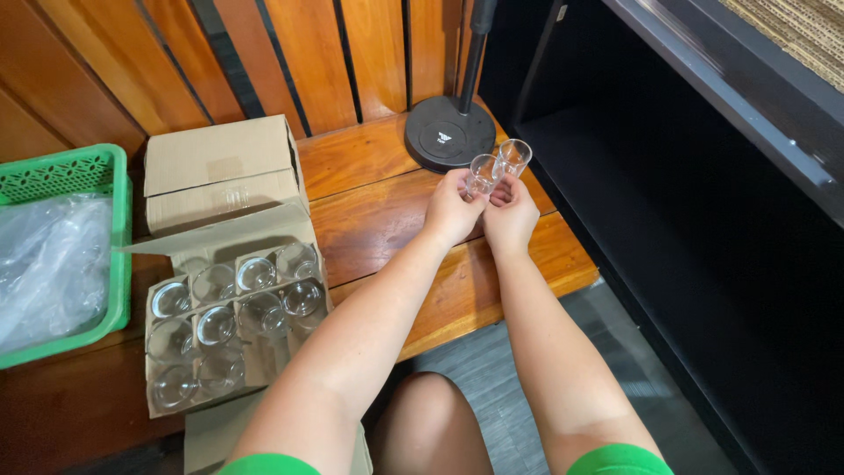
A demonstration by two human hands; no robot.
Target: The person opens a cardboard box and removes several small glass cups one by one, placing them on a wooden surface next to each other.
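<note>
At the far left edge of the wooden bench (pixel 387 220) sits a green plastic basket (pixel 110 264) lined with a crumpled clear plastic bag (pixel 48 264). Just beside it, toward the bench's front edge, lies an open cardboard box (pixel 229 290) with its flap folded back against the slatted wooden wall (pixel 290 53); cardboard dividers split it into cells, and most cells hold a clear glass (pixel 215 324) standing upright, mouth up. A couple of cells near the box's right side look vacant, though the glare makes that hard to judge.

Further right, near the bench's back right corner, a round black stand base (pixel 448 132) with a dark pole rises against the wall, just behind the hands. To its right stands a black shelf unit (pixel 686 220), its dark opening close beside the bench's right end.

The left hand (pixel 450 211) is closed around a small clear glass (pixel 482 173), held above the bench's right end. The right hand (pixel 512 215) pinches a second small clear glass (pixel 513 156), touching the first. Both glasses are transparent, thick-based and tilted slightly away.
</note>
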